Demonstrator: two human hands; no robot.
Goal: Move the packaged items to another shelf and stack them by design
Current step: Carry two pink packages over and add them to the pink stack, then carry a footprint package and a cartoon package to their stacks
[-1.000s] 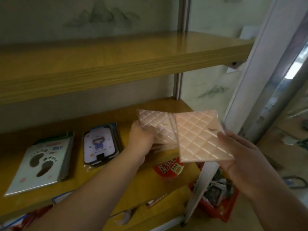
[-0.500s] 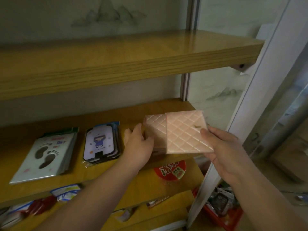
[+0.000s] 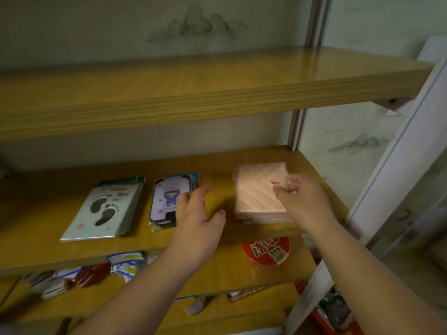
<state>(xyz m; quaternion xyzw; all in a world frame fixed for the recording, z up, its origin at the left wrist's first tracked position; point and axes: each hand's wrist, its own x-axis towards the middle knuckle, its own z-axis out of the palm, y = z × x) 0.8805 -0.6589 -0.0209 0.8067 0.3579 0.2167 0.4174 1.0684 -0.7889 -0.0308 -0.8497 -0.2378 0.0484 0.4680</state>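
Two bare forearms reach in from below, no sleeves showing anywhere up to the frame's edge. The left hand (image 3: 196, 228) and the right hand (image 3: 306, 203) wear no gloves, rings, watch or bands. Fingernails look short and plain, though motion blur softens them.

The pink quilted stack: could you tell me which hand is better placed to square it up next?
Probably the right hand: its fingers already rest on the pink stack, while the left hand hovers open beside it.
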